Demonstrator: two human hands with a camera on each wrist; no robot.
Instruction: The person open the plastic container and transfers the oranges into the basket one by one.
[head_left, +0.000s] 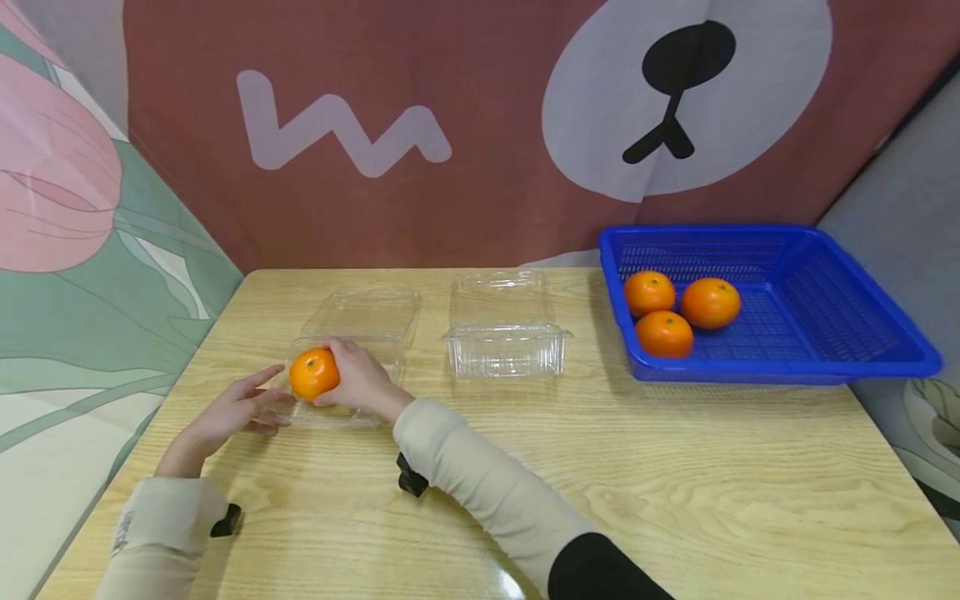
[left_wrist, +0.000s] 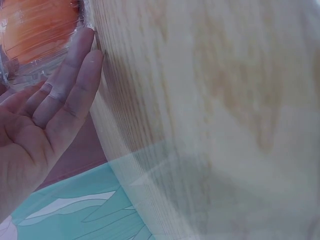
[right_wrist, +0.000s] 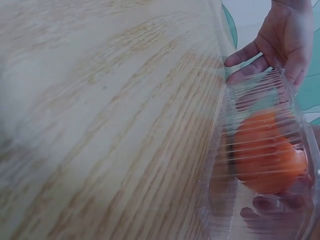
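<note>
My right hand [head_left: 363, 379] grips an orange [head_left: 314, 374] inside the left clear plastic clamshell box [head_left: 352, 419], whose lid is folded back. Seen through the ribbed wall in the right wrist view, the orange [right_wrist: 265, 155] sits low in the box, with fingers [right_wrist: 265, 220] around it. At the box's left end is my left hand [head_left: 240, 406], its fingers extended. The left wrist view shows the fingertips [left_wrist: 92, 57] of that hand right at the box's side.
A second clear clamshell box [head_left: 506, 354] stands with its lid back at the middle of the wooden table [head_left: 675, 483]. At the right, a blue plastic basket [head_left: 750, 372] holds three oranges [head_left: 710, 303] at its left side. A printed cloth [head_left: 375, 217] hangs behind the table.
</note>
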